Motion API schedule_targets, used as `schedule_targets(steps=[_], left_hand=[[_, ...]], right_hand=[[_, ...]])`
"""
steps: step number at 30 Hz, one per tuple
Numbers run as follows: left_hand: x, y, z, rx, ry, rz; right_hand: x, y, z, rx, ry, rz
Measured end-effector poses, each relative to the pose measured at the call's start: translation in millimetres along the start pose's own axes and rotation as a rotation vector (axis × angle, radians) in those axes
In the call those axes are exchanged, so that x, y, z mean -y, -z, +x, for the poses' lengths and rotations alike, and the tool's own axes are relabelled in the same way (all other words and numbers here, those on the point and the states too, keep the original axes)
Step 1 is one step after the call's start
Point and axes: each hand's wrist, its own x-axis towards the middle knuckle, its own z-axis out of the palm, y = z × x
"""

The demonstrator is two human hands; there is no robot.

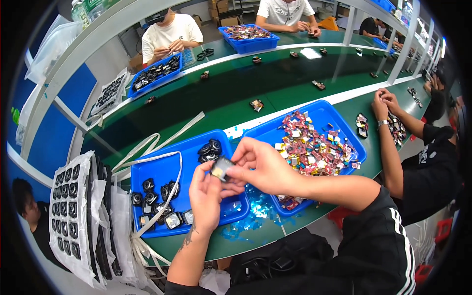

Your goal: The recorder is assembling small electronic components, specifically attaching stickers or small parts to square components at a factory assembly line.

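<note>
1. Head view, edges: both trays sit near the green table's (295, 224) curved near edge; blue scraps (258, 211) litter the space between them.
2. Left hand (206, 194) and right hand (260, 163) pinch one small dark part (221, 169), seen against the left tray's right side.
3. Left tray (160, 170): clustered black parts (210, 150), blue floor between; white strap (180, 169) across.
4. Right tray (322, 116): heaped red, yellow, white pieces (314, 153).

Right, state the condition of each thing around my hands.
Black square housing, held between both hands
Left hand, gripping the housing
Right hand, also gripping the housing
Left blue tray, partly filled
Right blue tray, piled with multicoloured pieces
White strap, loose, draped across left tray
Blue film scraps, scattered between trays
</note>
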Motion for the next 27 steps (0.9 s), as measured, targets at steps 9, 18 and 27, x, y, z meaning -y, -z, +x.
schedule_targets(steps=[9,18,27], left_hand=[[4.4,4.5,-3.0,-0.093,-0.292,0.38],[10.3,14.3,7.5,-0.06,-0.015,0.193],[-4.3,9.1,2.1,0.004,0.108,0.01]], right_hand=[[17.2,65.7,-7.4,0.174,0.069,-0.629],[-60.2,193.9,0.6,-0.403,-0.179,-1.242],[-10.3,153.8,-15.0,-0.574,0.139,-0.702]])
